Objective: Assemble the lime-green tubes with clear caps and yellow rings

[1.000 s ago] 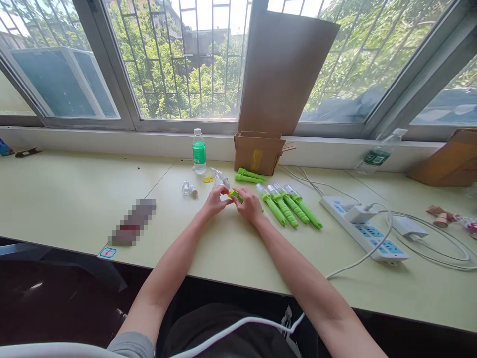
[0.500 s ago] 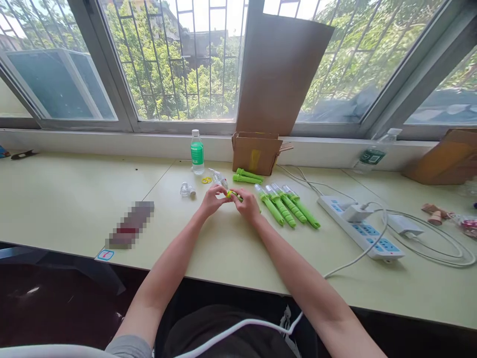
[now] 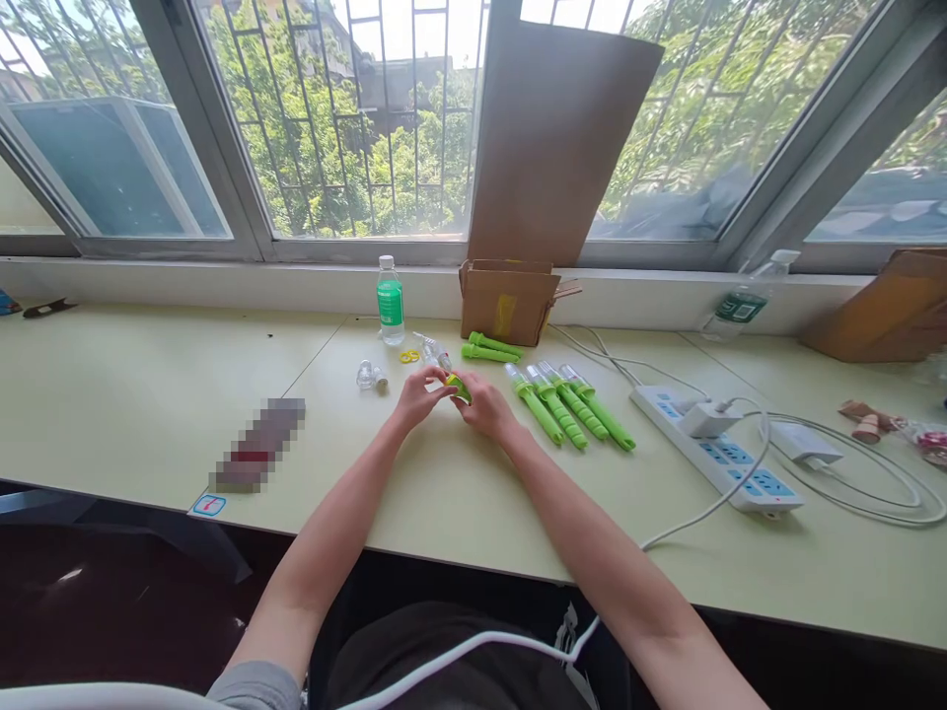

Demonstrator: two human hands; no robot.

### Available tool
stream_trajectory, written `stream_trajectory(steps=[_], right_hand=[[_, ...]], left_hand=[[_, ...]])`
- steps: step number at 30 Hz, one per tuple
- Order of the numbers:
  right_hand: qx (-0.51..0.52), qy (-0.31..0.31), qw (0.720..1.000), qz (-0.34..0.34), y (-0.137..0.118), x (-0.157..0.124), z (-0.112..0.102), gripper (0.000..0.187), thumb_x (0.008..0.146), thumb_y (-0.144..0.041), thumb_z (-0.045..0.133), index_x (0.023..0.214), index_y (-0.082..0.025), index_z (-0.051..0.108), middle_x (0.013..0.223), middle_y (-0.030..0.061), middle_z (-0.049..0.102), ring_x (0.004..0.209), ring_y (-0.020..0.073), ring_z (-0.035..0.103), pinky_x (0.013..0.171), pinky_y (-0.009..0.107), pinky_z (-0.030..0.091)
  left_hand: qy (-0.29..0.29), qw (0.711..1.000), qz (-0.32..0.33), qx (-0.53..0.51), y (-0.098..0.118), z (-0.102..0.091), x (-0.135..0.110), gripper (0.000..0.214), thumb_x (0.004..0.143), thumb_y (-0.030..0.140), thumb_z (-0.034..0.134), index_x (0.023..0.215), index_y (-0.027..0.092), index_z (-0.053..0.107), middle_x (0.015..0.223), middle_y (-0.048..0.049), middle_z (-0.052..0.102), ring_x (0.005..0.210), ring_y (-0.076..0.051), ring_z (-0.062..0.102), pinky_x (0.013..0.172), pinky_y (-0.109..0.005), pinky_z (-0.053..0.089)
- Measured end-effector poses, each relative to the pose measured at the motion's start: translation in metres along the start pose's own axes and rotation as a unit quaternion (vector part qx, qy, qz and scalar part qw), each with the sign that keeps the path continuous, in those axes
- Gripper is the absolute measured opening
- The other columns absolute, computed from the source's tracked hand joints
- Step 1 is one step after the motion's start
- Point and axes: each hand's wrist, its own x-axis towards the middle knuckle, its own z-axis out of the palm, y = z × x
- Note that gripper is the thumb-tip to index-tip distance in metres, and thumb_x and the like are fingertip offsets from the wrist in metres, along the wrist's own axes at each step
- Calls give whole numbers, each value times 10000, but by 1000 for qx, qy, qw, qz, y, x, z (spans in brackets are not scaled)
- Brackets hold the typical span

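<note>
My left hand [image 3: 420, 398] and my right hand [image 3: 486, 406] meet over the table. Between them is a green plastic tube [image 3: 460, 389] with a yellow ring at its end. The left fingers pinch the ringed end; the right fingers close round the green body, hiding much of it. Just beyond lie clear plastic pieces [image 3: 435, 353] and loose yellow rings [image 3: 409, 356]. To the right, several green sticks with clear tips [image 3: 551, 406] rest side by side. Green tubes without clear tips [image 3: 494, 349] lie behind my right hand.
A water bottle [image 3: 391, 302] stands at the back, beside a cardboard box [image 3: 509, 304]. Small clear caps [image 3: 365, 375] lie left of my hands. A white power strip [image 3: 716, 452] with cables [image 3: 880, 493] occupies the right side. Left is a pixelated object [image 3: 258, 446].
The green tube has turned between my hands, so more of its green body shows. My right hand has shifted slightly and its fingers have changed position. The other things stay put.
</note>
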Motion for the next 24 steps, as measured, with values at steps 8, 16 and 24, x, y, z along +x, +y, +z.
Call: stream_trajectory(steps=[8, 16, 24], right_hand=[[62, 24, 998, -14, 8, 4, 6, 506, 824, -305, 576, 1313, -210, 480, 1149, 108, 623, 1001, 242, 598, 825, 342, 465], [64, 28, 998, -6, 11, 5, 7, 504, 826, -326, 575, 1312, -220, 494, 1147, 108, 630, 990, 253, 608, 810, 361, 481], [170, 62, 984, -1, 5, 7, 0, 444, 808, -359, 593, 1218, -191, 572, 1140, 101, 643, 997, 248, 603, 829, 355, 474]], left_hand=[[3, 998, 48, 50, 3, -2, 2, 245, 698, 393, 701, 739, 193, 565, 982, -49, 627, 996, -188, 581, 880, -395, 469], [16, 990, 84, 115, 6, -3, 2, 226, 716, 396, 692, 765, 208, 576, 962, -47, 616, 969, -193, 571, 849, -369, 474], [1, 988, 91, 128, 5, -5, 2, 247, 728, 412, 677, 821, 210, 569, 968, -45, 600, 979, -192, 553, 848, -353, 469]])
